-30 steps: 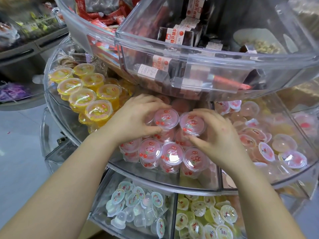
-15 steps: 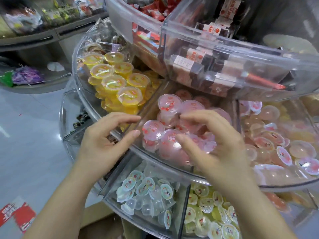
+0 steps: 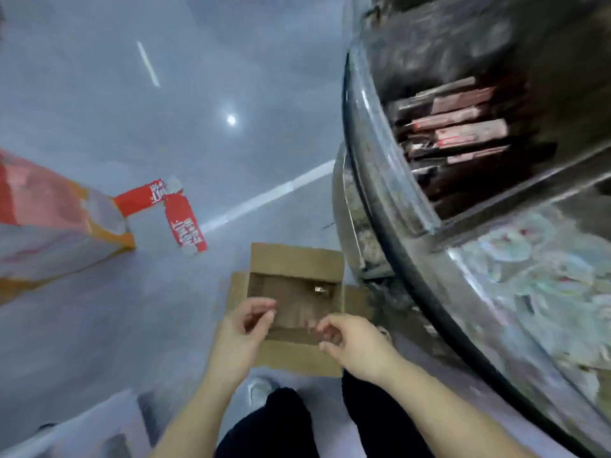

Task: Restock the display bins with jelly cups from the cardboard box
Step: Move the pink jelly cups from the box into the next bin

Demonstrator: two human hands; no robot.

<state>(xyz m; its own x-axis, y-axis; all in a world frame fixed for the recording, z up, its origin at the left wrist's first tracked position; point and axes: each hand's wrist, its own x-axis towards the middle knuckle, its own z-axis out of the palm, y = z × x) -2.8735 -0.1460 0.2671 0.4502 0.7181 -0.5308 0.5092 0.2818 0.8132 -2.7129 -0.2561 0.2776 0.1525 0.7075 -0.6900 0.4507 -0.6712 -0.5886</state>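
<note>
Our fingers hang loosely curled and hold nothing — the left hand with thumb and forefinger a little apart, the right hand with its fingertips bent inward, though blur hides the finer detail. Both hover over the near edge of the cardboard box, which sits open on the grey floor at twelve o'clock from our hands, its flaps spread flat. One small pale object, perhaps a jelly cup, lies in the box's far right corner; we cannot tell for sure. At three o'clock curve the clear display bins, blurred, with dark-and-red packets above and pale cups below. At ten o'clock stand a red-and-orange carton and red paper strips on the floor.
</note>
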